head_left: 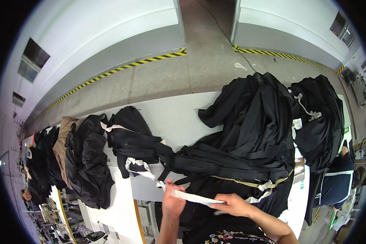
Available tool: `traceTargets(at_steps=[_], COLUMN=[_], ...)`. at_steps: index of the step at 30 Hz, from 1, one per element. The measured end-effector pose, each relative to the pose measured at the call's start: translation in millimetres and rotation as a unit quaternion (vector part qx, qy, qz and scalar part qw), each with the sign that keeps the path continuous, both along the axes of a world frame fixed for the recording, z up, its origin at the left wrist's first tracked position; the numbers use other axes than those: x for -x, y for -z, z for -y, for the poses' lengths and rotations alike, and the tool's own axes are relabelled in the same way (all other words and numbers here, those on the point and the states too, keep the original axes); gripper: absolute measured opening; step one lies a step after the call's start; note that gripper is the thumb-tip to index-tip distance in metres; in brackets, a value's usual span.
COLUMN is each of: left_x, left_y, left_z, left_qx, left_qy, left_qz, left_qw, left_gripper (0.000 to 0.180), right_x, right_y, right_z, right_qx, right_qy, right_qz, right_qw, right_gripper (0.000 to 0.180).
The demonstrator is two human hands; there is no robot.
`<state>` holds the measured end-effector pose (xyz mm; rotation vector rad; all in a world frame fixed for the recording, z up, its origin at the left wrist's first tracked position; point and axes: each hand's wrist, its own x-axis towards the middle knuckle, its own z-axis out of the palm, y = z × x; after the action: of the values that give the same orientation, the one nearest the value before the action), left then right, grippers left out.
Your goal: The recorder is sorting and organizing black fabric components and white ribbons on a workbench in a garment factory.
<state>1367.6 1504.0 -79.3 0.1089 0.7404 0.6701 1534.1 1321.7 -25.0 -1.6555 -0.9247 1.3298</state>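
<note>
My left hand [173,202] and my right hand [234,204] hold the two ends of a white fabric strip [196,198], stretched flat between them just above black cloth at the table's near edge. Right behind the strip lies a bundle of long black fabric pieces [215,162], tied with a pale cord [248,184]. A big heap of black garments [256,118] rises behind that on the grey table [171,116].
More black garments [89,162] and a tan one [63,140] lie at the table's left. Another dark pile [321,122] sits at the right, with a seated person in dark blue [336,179] beyond it. Yellow-black floor tape [122,70] runs along the wall.
</note>
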Motion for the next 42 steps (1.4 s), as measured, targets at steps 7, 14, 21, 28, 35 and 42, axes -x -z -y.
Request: traceTargets(at_steps=[7, 14, 21, 28, 35, 42], left_x=[26, 44, 18, -2, -36, -131], left_y=[11, 21, 40, 56, 42, 45], left_z=[-74, -107, -79, -91, -146, -165], left_qx=[-0.023, -0.073, -0.196, -0.293, -0.188, -0.179], left_qy=[-0.024, 0.013, 0.309, 0.362, 0.274, 0.304], left_qz=[0.017, -0.029, -0.205, -0.329, -0.174, -0.205], left_qw=[0.999, 0.997, 0.908, 0.822, 0.927, 0.913], left_gripper=[0.027, 0.03, 0.046, 0.048, 0.044, 0.048], right_x=[-39, -76, -104, -109, -141, -189], right_y=[-33, -51, -51, -35, -40, -15], right_z=[67, 123, 181, 171, 158, 121], right_qx=[0.101, 0.154, 0.262, 0.283, 0.175, 0.08], right_qy=[0.066, 0.153, 0.289, 0.261, 0.303, 0.33], right_qz=[0.074, 0.176, 0.243, 0.27, 0.275, 0.457], right_qw=[0.99, 0.96, 0.888, 0.883, 0.896, 0.822], right_gripper=[0.027, 0.023, 0.026, 0.023, 0.03, 0.021])
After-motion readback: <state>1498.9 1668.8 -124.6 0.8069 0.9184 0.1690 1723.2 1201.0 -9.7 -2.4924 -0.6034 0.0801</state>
